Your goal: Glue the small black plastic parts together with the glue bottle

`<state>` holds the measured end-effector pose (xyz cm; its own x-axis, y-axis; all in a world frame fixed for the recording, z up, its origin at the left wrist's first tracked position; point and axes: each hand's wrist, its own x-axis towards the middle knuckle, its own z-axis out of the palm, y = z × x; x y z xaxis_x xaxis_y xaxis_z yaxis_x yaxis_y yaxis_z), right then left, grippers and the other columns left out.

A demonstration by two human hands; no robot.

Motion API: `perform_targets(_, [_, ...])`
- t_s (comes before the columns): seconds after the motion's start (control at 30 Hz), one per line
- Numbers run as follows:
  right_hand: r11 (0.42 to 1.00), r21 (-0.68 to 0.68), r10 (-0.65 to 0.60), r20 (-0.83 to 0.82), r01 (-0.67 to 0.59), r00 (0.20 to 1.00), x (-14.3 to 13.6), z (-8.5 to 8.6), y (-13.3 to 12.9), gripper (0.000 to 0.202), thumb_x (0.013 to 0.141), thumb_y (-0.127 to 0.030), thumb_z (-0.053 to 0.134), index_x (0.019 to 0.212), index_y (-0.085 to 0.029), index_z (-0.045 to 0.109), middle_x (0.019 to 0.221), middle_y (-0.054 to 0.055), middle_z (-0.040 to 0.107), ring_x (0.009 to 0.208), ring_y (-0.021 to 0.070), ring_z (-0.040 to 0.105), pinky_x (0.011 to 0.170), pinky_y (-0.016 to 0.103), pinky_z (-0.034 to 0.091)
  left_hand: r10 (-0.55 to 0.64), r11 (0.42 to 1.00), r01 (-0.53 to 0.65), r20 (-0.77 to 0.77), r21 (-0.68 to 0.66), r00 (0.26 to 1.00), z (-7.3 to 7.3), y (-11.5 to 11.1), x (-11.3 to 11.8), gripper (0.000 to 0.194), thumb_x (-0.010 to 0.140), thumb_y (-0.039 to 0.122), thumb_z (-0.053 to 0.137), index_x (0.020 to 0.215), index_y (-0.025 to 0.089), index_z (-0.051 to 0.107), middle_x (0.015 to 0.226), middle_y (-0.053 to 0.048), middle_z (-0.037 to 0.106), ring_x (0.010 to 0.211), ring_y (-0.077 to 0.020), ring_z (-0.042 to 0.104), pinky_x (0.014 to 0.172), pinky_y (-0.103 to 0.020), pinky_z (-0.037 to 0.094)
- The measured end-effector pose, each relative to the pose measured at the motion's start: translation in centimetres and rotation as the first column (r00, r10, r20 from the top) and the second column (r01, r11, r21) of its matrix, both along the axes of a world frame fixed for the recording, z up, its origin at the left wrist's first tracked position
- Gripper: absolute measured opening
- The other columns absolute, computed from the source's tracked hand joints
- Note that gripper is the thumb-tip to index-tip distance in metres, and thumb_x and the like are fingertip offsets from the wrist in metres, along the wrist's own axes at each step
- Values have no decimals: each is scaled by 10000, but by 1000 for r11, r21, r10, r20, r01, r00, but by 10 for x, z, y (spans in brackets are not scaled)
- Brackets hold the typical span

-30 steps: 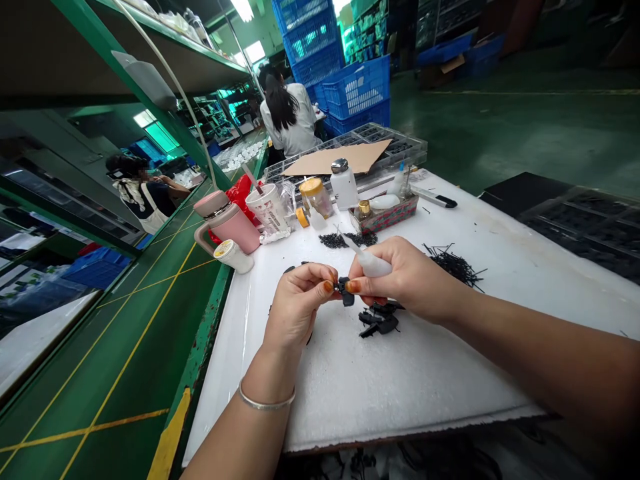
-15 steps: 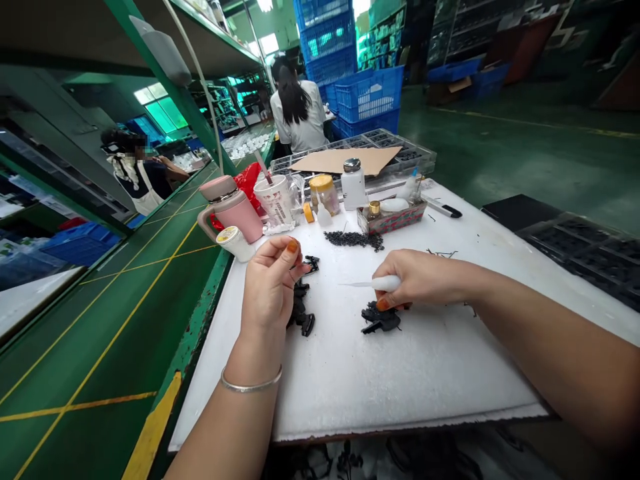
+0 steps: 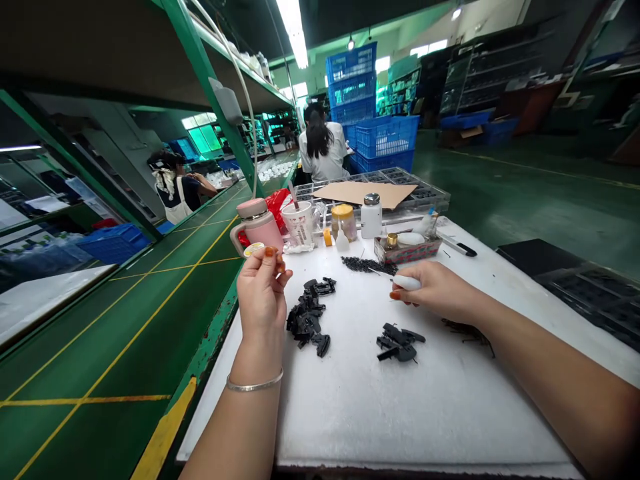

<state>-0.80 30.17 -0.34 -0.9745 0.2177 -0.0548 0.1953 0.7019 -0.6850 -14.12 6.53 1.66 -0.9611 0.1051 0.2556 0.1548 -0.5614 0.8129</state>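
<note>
In the head view, two heaps of small black plastic parts lie on the white desk [image 3: 400, 413]: the larger heap [image 3: 309, 319] just right of the left hand [image 3: 260, 293] looks, by my judgement, like the finished lot, and the smaller heap [image 3: 399, 341] — too tangled to count — lies well to that heap's right, seemingly still waiting. The left hand is raised with fingertips pinched, on what I cannot tell; the right hand [image 3: 440, 293], beyond the smaller heap, grips one white dropper bottle [image 3: 407, 282] — its tip pointing toward a scatter of tiny black pieces [image 3: 367, 265] behind both heaps.

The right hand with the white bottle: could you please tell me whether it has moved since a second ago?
Yes. The right hand left the left hand and carried the white bottle toward the granule pile.
</note>
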Motion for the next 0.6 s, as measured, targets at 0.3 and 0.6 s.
perform_targets(0.3, [999,20,-47,-35,48,998,-2,-3,5,281,766,-452,575,670,-189,605,620,4,611,628,166,525,560,257,325,466,848,-488,146,207,873,-2,-35,-40,185,798,170,602,979,194,569,865,10,532,636,-41,510,585,-151,468])
perform_targets(0.6, [999,36,-31,-136,36,990,-3,-5,3,258,763,-395,586,629,-176,558,596,-3,578,617,148,512,545,250,310,389,920,-391,125,-12,913,-28,4,-41,355,780,211,615,1111,240,492,1074,-42,581,814,-91,579,664,-196,502])
